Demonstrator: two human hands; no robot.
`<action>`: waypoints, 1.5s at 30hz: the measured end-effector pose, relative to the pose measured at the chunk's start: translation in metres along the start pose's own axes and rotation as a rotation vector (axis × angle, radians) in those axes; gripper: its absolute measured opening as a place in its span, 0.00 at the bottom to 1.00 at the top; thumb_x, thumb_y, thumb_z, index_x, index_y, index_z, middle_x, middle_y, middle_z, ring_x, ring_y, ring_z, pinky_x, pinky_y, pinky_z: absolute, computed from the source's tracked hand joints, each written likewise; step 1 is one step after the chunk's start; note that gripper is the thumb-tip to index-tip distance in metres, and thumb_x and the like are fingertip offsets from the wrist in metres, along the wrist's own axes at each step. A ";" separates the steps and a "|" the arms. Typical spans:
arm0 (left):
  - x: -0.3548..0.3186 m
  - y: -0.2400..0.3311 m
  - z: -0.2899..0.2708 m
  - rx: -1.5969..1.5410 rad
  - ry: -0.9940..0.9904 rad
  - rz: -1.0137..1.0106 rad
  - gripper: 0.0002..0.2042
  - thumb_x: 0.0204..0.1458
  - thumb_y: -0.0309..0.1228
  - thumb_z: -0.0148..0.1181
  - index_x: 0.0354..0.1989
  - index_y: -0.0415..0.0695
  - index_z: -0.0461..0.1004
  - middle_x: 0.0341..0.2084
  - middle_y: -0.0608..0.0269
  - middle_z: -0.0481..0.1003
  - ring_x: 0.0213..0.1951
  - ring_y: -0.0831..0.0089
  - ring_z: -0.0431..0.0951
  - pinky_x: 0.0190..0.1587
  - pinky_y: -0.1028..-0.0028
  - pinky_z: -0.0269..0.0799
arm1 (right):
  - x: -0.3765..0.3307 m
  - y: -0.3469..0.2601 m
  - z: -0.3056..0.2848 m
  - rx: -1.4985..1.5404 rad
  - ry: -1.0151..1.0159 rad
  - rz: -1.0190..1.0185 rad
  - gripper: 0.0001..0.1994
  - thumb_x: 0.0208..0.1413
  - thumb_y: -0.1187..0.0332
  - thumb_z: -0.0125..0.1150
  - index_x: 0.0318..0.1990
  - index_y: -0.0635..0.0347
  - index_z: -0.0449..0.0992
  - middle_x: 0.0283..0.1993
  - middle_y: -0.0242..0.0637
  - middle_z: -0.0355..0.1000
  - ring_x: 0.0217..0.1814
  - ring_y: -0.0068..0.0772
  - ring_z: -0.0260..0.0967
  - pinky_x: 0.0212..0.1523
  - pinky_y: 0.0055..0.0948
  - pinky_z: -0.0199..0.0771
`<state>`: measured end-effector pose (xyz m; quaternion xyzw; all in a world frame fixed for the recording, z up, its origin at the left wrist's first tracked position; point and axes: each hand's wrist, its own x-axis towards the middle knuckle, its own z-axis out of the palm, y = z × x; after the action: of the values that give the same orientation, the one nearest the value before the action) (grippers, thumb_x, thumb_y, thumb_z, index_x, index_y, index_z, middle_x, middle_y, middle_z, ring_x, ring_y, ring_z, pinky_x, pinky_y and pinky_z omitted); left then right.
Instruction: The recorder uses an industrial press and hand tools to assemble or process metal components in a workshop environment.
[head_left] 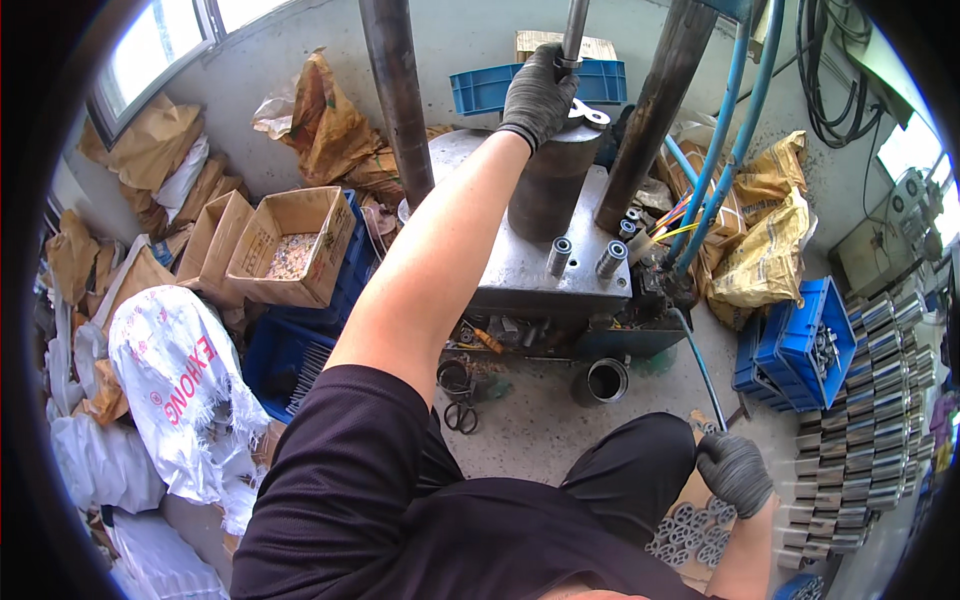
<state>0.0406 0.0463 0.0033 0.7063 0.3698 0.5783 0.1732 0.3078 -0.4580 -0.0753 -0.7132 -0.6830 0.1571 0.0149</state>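
Observation:
My left hand [540, 97], in a dark grey glove, reaches far forward over the press. Its fingers are closed at the collar at the lower end of an upright steel rod [575, 28]; the glove hides most of what it grips. Below it stands a thick dark metal cylinder [545, 205], with a silver part with round ends [593, 117] on top. The cylinder rests on a steel base plate [490, 275], beside two small sleeves with bearings [611, 260]. My right hand [738, 474], gloved too, is closed round the end of a long thin lever [703, 365] low on the right.
Two dark columns [397, 100] and blue hoses [735, 130] flank the press. Cardboard boxes [290, 245], a blue crate [270, 360] and a white sack [185, 360] crowd the left. Stacked metal tubes [860, 400] and blue bins [815, 340] stand right. A pot [605, 380] sits on the floor.

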 end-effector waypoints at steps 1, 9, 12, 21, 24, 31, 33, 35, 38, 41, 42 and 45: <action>0.000 0.000 0.000 0.000 -0.002 0.001 0.20 0.59 0.30 0.66 0.59 0.45 0.73 0.47 0.49 0.83 0.52 0.50 0.83 0.56 0.56 0.78 | 0.002 -0.004 -0.005 0.002 0.001 0.001 0.10 0.55 0.65 0.63 0.40 0.60 0.84 0.36 0.52 0.80 0.42 0.59 0.79 0.46 0.49 0.79; -0.001 0.001 0.000 0.003 0.005 0.005 0.18 0.57 0.29 0.67 0.56 0.43 0.75 0.46 0.49 0.84 0.51 0.50 0.84 0.55 0.57 0.79 | 0.018 -0.021 -0.041 0.067 0.241 -0.005 0.12 0.56 0.69 0.63 0.45 0.62 0.84 0.42 0.51 0.82 0.41 0.57 0.80 0.46 0.47 0.79; 0.001 -0.005 0.002 0.003 0.020 0.028 0.19 0.57 0.30 0.68 0.56 0.42 0.75 0.45 0.48 0.84 0.50 0.51 0.84 0.55 0.59 0.79 | 0.015 -0.023 -0.038 0.072 0.256 -0.012 0.12 0.57 0.68 0.63 0.45 0.62 0.84 0.40 0.51 0.81 0.42 0.57 0.80 0.46 0.48 0.80; 0.004 -0.008 -0.002 -0.169 -0.097 -0.119 0.23 0.57 0.40 0.72 0.56 0.40 0.77 0.42 0.55 0.84 0.44 0.64 0.85 0.50 0.65 0.80 | 0.011 -0.010 -0.017 -0.045 0.069 -0.029 0.10 0.56 0.65 0.61 0.38 0.61 0.83 0.33 0.54 0.78 0.36 0.60 0.77 0.39 0.51 0.77; 0.004 -0.008 -0.004 -0.274 -0.129 -0.143 0.19 0.61 0.39 0.67 0.56 0.40 0.78 0.38 0.60 0.82 0.41 0.72 0.82 0.47 0.69 0.78 | 0.011 -0.011 -0.019 -0.063 0.017 0.015 0.10 0.55 0.64 0.62 0.37 0.61 0.82 0.36 0.53 0.79 0.40 0.58 0.79 0.45 0.51 0.79; 0.012 -0.017 -0.007 -0.537 -0.254 -0.268 0.16 0.62 0.33 0.55 0.54 0.40 0.77 0.40 0.59 0.81 0.44 0.70 0.82 0.50 0.70 0.77 | 0.015 -0.008 -0.026 -0.124 -0.012 -0.025 0.10 0.56 0.65 0.62 0.37 0.62 0.82 0.34 0.53 0.78 0.40 0.57 0.79 0.44 0.50 0.79; 0.014 -0.022 -0.006 -0.529 -0.237 -0.251 0.17 0.61 0.33 0.52 0.54 0.39 0.78 0.38 0.58 0.81 0.41 0.72 0.81 0.48 0.71 0.78 | 0.018 -0.009 -0.033 -0.146 -0.027 -0.044 0.10 0.56 0.66 0.62 0.38 0.62 0.83 0.34 0.53 0.79 0.40 0.57 0.79 0.44 0.50 0.79; 0.013 -0.023 -0.002 -0.527 -0.223 -0.236 0.19 0.59 0.33 0.49 0.54 0.39 0.80 0.37 0.58 0.82 0.38 0.73 0.81 0.45 0.73 0.78 | 0.019 -0.012 -0.042 -0.008 0.097 -0.044 0.11 0.56 0.67 0.62 0.41 0.62 0.84 0.36 0.52 0.80 0.39 0.57 0.79 0.44 0.49 0.79; 0.013 -0.021 -0.003 -0.514 -0.207 -0.246 0.19 0.59 0.33 0.50 0.54 0.39 0.80 0.36 0.58 0.82 0.38 0.73 0.81 0.45 0.73 0.78 | 0.020 -0.013 -0.041 0.021 0.158 -0.043 0.13 0.56 0.67 0.62 0.45 0.61 0.85 0.39 0.52 0.81 0.40 0.57 0.79 0.45 0.48 0.80; 0.016 -0.022 -0.002 -0.545 -0.201 -0.267 0.19 0.58 0.32 0.50 0.53 0.39 0.80 0.35 0.58 0.82 0.37 0.73 0.81 0.44 0.73 0.78 | 0.016 -0.011 -0.034 -0.063 0.053 -0.036 0.13 0.57 0.68 0.62 0.47 0.61 0.85 0.40 0.52 0.81 0.41 0.57 0.80 0.46 0.48 0.80; 0.016 -0.022 -0.003 -0.514 -0.211 -0.262 0.18 0.58 0.32 0.50 0.52 0.39 0.80 0.35 0.58 0.82 0.36 0.74 0.80 0.44 0.73 0.77 | 0.015 -0.009 -0.032 -0.138 -0.082 -0.024 0.13 0.57 0.68 0.61 0.47 0.61 0.84 0.41 0.52 0.81 0.42 0.57 0.80 0.47 0.48 0.80; 0.018 -0.024 -0.003 -0.478 -0.217 -0.252 0.18 0.58 0.32 0.50 0.51 0.39 0.81 0.34 0.59 0.82 0.34 0.74 0.79 0.42 0.73 0.77 | 0.016 -0.007 -0.032 -0.025 0.010 -0.037 0.12 0.59 0.68 0.60 0.46 0.61 0.84 0.41 0.53 0.81 0.42 0.57 0.80 0.46 0.48 0.80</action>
<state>0.0313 0.0752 0.0002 0.6518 0.2869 0.5440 0.4437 0.3092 -0.4362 -0.0468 -0.7013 -0.6980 0.1444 0.0123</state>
